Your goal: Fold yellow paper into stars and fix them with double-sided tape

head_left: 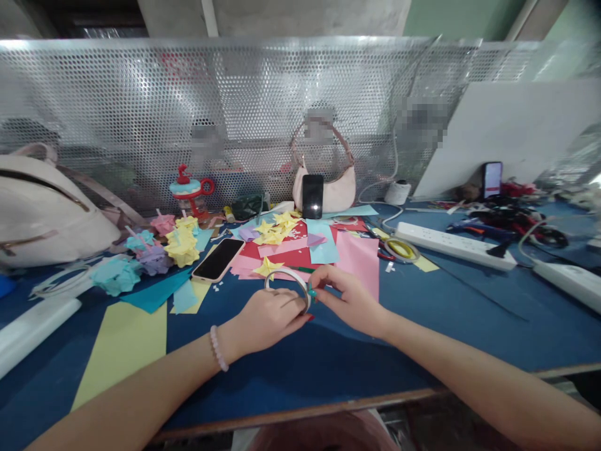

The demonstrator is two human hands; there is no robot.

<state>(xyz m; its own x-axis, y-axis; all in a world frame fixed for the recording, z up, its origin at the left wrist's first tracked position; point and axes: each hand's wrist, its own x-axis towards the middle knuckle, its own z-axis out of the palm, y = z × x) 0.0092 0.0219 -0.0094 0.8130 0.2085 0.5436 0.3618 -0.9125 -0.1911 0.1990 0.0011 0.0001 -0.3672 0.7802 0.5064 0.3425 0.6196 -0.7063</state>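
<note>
My left hand (272, 316) is closed around a roll of white tape (280, 273), held on edge above the blue table. My right hand (345, 297) meets the roll's right side, thumb and index finger pinched together at the tape. Whether a loose end of tape is between those fingers is too small to tell. Just behind the roll lies a yellow folded paper star (267, 267). More yellow stars (277, 228) rest farther back on red and pink paper sheets (357, 260).
A phone (218, 259) lies left of my hands; another phone (312, 196) leans against a pink handbag (342, 188). Folded paper flowers (154, 258) and a white backpack (51, 213) are at left. A power strip (455, 245) and a yellow tape roll (401, 249) sit at right.
</note>
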